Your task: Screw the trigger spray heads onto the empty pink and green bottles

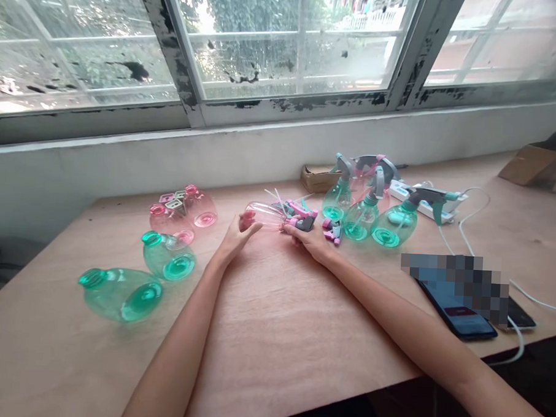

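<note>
A clear pink spray bottle lies on its side in the air between my hands, its neck toward the right. My left hand is closed round its base. At the neck, my right hand is closed on a pink and grey spray head, which meets the bottle's mouth. Whether the two are joined fully I cannot tell. Just behind lie more loose spray heads with white tubes, partly hidden by the bottle. Another pink and grey spray head rests right of my right hand.
To the left lie headless green bottles and pink bottles. Several bottles with heads, one a green bottle, stand at the right. Behind them are a cardboard box and a power strip. A phone lies near the front edge.
</note>
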The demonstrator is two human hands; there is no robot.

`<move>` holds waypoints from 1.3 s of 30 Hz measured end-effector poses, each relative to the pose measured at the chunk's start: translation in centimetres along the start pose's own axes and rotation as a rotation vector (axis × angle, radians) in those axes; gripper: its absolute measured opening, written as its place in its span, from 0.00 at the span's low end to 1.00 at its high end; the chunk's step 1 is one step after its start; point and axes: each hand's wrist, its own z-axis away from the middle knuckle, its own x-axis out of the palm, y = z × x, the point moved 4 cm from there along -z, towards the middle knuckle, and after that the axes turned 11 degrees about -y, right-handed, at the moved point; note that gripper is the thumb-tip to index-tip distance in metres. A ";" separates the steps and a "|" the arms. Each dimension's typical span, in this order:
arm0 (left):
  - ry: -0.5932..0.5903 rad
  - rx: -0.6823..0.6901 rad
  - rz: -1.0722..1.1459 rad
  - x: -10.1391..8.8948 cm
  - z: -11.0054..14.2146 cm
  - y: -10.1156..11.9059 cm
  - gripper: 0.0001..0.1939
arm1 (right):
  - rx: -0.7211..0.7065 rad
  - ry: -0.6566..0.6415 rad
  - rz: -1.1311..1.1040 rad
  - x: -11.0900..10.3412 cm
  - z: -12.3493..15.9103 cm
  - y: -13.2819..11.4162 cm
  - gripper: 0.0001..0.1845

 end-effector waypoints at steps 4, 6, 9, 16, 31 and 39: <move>0.022 0.004 -0.004 0.0 -0.1 -0.3 0.26 | 0.038 -0.019 0.043 0.1 0.2 -0.1 0.18; 0.003 0.026 -0.008 0.1 -0.1 -0.1 0.30 | 0.040 -0.011 0.039 0.1 0.2 0.0 0.17; -0.010 0.056 0.004 0.3 0.1 0.4 0.36 | 0.006 0.037 0.006 -0.1 0.2 0.1 0.18; 0.064 -0.041 0.052 -0.5 0.5 0.5 0.31 | 0.036 -0.024 0.093 0.3 0.6 -0.5 0.18; -0.147 -0.014 0.044 0.2 1.2 2.7 0.32 | 0.016 -0.025 -0.037 0.2 0.4 -0.4 0.19; -0.093 -0.049 0.041 0.4 0.7 1.2 0.47 | 0.010 0.007 -0.026 0.0 0.4 -0.3 0.18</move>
